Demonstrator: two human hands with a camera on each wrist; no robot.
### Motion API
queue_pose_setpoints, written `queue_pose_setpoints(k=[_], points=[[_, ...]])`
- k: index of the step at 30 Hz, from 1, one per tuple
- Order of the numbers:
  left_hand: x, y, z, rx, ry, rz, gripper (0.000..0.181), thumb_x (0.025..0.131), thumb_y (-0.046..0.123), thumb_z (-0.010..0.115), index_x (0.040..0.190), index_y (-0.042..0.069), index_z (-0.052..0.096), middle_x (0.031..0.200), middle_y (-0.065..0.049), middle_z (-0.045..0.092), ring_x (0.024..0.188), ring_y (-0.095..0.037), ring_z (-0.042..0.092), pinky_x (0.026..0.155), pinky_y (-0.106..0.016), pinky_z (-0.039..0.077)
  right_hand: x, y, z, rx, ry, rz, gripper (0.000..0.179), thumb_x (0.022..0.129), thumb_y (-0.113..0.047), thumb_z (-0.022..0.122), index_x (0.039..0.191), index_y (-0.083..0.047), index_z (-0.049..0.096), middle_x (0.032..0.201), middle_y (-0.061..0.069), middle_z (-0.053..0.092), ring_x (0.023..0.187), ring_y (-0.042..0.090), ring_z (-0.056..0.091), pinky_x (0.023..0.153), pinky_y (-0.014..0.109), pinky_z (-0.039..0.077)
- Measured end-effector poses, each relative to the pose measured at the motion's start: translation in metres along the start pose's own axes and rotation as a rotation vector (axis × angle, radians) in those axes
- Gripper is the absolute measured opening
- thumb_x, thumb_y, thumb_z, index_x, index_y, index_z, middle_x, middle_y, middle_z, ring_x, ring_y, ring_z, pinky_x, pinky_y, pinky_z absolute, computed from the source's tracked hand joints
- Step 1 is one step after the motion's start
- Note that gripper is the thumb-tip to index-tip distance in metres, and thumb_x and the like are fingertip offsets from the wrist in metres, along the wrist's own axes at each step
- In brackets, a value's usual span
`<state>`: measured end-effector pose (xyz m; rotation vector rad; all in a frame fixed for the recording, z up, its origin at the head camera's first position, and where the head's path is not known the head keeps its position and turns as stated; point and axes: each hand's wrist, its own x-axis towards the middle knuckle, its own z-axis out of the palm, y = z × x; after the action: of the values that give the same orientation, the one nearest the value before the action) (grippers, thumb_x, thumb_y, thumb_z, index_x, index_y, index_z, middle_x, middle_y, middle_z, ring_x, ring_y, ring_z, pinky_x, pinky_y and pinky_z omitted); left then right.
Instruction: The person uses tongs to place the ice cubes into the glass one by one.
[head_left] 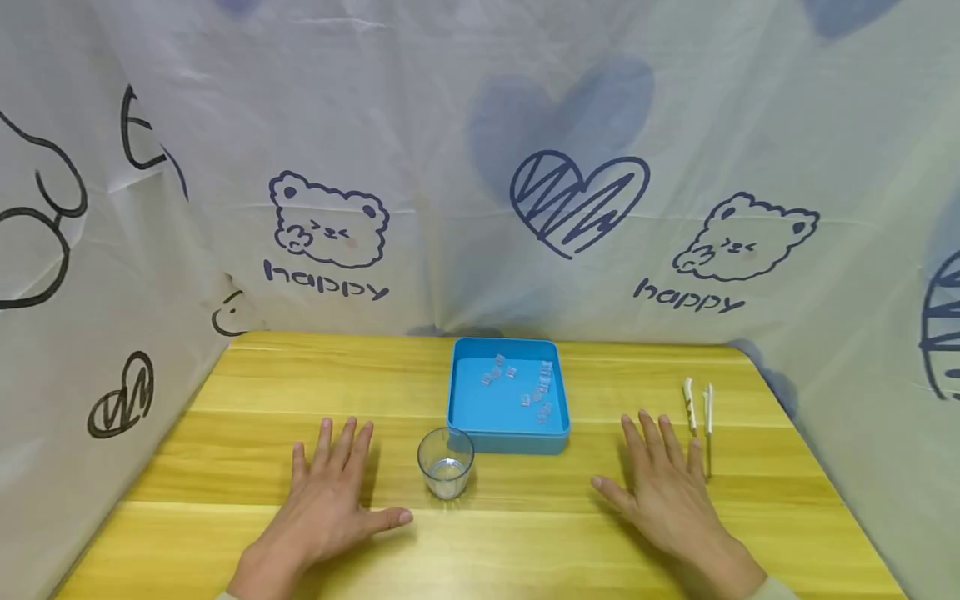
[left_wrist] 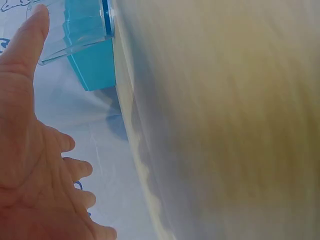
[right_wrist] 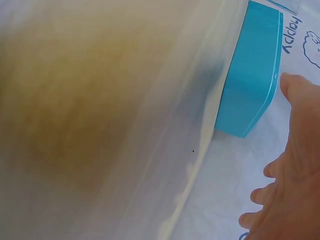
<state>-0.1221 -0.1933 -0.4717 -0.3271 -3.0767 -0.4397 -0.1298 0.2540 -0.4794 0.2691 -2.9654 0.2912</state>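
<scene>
My left hand (head_left: 324,508) is spread palm down over the table, left of a clear glass cup (head_left: 446,468), and holds nothing. The cup stands upright in front of a blue tray (head_left: 510,442). Inside the tray lie several small clear cubes (head_left: 543,382), some at the left and more along the right side. On the right, my right hand (head_left: 663,496) is also spread, its fingers straight and holding nothing. Close beyond its fingers lie two slim tools with white handles (head_left: 708,408), their kind unclear. The left wrist view shows the left thumb in front of the cup (left_wrist: 75,47).
The yellow wood-patterned table (head_left: 525,542) has its back edge against a white printed cloth (head_left: 450,167). More cloth hangs along the left and right sides. The tray's blue side wall (right_wrist: 250,75) rises from the tabletop in the right wrist view.
</scene>
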Motion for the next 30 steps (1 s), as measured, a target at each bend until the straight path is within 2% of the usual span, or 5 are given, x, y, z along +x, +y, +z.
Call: queue_pose_setpoints(k=[7,13,22,27,30], points=[[0.004,0.003,0.001,-0.072,0.017,0.019,0.123,0.08,0.082,0.07,0.167,0.007,0.026,0.172,-0.024,0.023,0.16,-0.05,0.008,0.124,-0.075,0.008,0.005,0.001,0.002,0.037,0.133,-0.069,0.091,0.098,-0.055,0.069,0.156,0.007,0.039,0.159,0.032,0.041,0.146,0.053,0.039,0.117,0.072,0.033],[0.006,0.011,0.004,-0.158,0.057,0.039,0.117,0.083,0.076,0.073,0.165,0.004,0.03,0.169,-0.026,0.031,0.159,-0.05,0.017,0.125,-0.07,0.018,0.007,0.001,0.003,0.096,0.279,-0.105,0.075,0.094,-0.036,0.079,0.142,0.014,0.052,0.137,0.034,0.058,0.126,0.051,0.057,0.104,0.065,0.048],[0.015,0.027,0.011,-0.376,0.069,-0.012,0.113,0.077,0.069,0.083,0.161,0.009,0.038,0.165,-0.021,0.038,0.152,-0.043,0.035,0.118,-0.067,0.036,0.008,0.003,0.001,0.154,0.339,-0.066,0.052,0.094,-0.027,0.08,0.125,0.012,0.064,0.118,0.031,0.068,0.111,0.049,0.063,0.095,0.062,0.052],[0.021,0.038,0.018,-0.485,0.032,-0.051,0.114,0.074,0.065,0.088,0.162,0.014,0.037,0.166,-0.015,0.039,0.153,-0.039,0.035,0.118,-0.067,0.038,0.007,0.002,0.002,0.16,0.336,-0.054,0.049,0.094,-0.027,0.08,0.122,0.01,0.066,0.116,0.029,0.069,0.11,0.048,0.064,0.094,0.061,0.052],[0.023,0.045,0.022,-0.495,0.031,-0.043,0.11,0.074,0.058,0.092,0.161,0.015,0.04,0.164,-0.012,0.042,0.152,-0.036,0.035,0.118,-0.065,0.039,0.007,0.001,0.003,0.163,0.337,-0.052,0.047,0.094,-0.027,0.08,0.121,0.009,0.067,0.115,0.027,0.07,0.108,0.047,0.065,0.092,0.061,0.053]])
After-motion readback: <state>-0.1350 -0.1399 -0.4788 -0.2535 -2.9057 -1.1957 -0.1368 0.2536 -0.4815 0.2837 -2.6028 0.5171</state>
